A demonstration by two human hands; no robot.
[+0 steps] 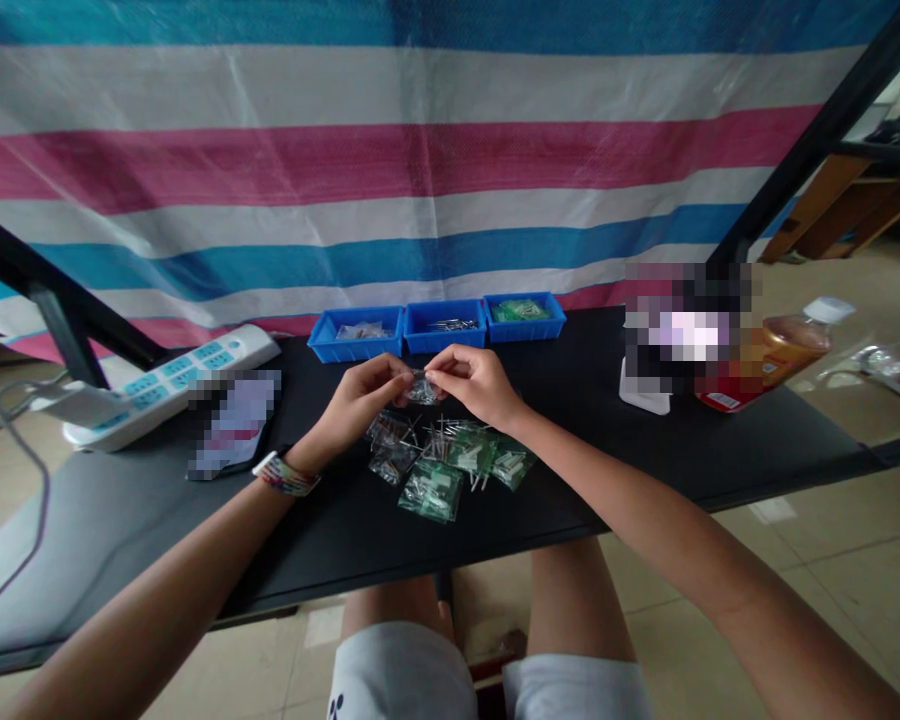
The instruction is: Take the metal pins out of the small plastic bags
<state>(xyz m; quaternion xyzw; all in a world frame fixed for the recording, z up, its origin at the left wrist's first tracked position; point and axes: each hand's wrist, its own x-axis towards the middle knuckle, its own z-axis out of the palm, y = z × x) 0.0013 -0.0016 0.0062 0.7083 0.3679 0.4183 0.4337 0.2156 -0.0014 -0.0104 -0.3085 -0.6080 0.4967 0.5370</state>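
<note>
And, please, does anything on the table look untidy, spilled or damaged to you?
Only a little untidiness: small bags and thin sticks lie jumbled and overlapping on the black table, in front of the blue trays, which hold similar pieces separately. I see no clear spill or damage.

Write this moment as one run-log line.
left hand: pinches clear bag; right hand: pinches same bag; nearer: green bags; beyond: three blue trays
</note>
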